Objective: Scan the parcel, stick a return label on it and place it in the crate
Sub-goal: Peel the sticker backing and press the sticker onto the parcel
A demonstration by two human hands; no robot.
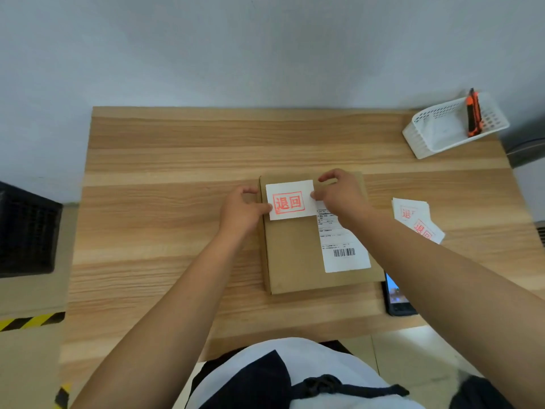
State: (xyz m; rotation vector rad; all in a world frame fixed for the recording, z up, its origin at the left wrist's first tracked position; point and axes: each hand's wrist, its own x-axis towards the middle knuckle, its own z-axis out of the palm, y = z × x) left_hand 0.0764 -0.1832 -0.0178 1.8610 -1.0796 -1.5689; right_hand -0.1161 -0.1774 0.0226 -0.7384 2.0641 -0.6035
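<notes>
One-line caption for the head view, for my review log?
Both hands, left hand and right hand, hold a return label on the parcel.

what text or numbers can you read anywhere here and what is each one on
"退回" in red, inside a red frame: on the white return label held on the parcel by the left hand and right hand.
"退" plus part of a second red stamp: on the loose labels on the table, partly overlapped.
Shipping label: barcode visible, print too small to read.
Phone screen: blurred, unreadable.
</notes>
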